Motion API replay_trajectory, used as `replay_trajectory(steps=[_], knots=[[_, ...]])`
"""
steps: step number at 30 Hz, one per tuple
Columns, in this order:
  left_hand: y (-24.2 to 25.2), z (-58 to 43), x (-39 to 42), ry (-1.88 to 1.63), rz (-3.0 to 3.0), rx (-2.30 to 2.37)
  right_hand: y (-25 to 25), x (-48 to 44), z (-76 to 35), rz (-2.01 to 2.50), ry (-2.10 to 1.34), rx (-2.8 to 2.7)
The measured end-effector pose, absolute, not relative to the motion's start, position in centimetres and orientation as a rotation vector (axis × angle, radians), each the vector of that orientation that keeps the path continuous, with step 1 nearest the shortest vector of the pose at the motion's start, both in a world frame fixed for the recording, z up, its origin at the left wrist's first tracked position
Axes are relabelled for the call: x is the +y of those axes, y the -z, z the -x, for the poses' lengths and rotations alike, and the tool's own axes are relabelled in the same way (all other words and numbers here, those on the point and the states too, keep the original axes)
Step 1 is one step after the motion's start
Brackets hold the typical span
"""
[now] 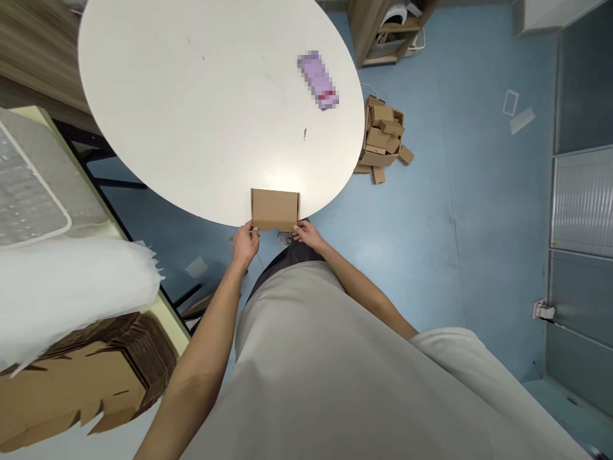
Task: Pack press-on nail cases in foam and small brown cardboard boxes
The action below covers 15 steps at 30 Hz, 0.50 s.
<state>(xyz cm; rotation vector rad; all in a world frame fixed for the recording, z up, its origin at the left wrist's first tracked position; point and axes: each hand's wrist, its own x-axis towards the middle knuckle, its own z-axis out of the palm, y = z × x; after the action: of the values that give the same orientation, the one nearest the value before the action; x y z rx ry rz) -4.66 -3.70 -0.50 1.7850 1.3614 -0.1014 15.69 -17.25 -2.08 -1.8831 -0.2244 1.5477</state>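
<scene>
A small brown cardboard box (274, 208) lies at the near edge of the white oval table (215, 115), its front flap overhanging toward me. My left hand (246, 245) grips the box's front left corner between thumb and fingers. At the front right corner, my right hand (309, 235) pinches the cardboard in the same way. The lid panel looks folded over, and the inside of the box is hidden.
A blurred purple packet (318, 80) lies on the table's far right. Several small boxes fill a carton (383, 134) on the floor at right. On the left side table are a white foam roll (76, 287) and stacked flat cardboard (86, 383). A wooden shelf (383, 32) stands behind.
</scene>
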Motion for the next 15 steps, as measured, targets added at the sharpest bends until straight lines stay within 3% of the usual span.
replay_trajectory(steps=[10,15], knots=[[-1.6,4.7,-2.8,0.141,-1.874,1.386,-1.3,-17.6,-16.8,2.405,-1.240,-0.912],[-1.6,3.5,0.3,0.090,-2.068,1.089,-2.0,-15.6,-19.5,2.330,-1.009,-1.343]])
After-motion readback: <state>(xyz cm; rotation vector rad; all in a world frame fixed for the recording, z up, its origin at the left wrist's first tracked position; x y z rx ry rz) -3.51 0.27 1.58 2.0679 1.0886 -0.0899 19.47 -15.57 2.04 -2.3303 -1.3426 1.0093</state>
